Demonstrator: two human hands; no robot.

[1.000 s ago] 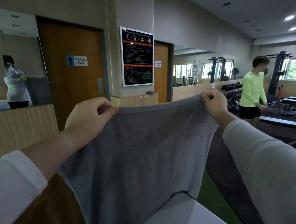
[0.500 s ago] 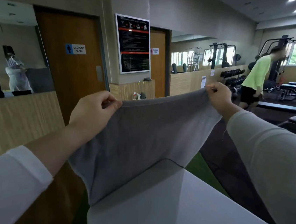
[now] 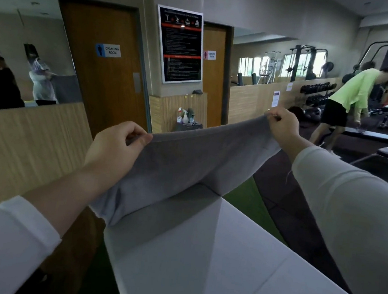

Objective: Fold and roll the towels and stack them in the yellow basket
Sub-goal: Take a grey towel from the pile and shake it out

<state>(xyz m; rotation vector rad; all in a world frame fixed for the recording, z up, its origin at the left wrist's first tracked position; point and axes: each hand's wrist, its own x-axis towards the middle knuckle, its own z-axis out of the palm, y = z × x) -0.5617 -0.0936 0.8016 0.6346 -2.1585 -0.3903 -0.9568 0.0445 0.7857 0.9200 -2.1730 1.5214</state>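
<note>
Pinching the soft grey terry towel [image 3: 186,167] by its top corners, left hand [image 3: 114,145] and right hand [image 3: 283,127] both curled tight, we hang it past the white table [image 3: 200,255] edge, where a slipped corner could skew our fold.

towel [image 3: 186,167]: grey cloth, matt, soft nap
table [image 3: 211,268]: white, smooth, matt
door [image 3: 100,70]: brown wood, slight sheen
sleeve [image 3: 349,211]: white cloth
</note>
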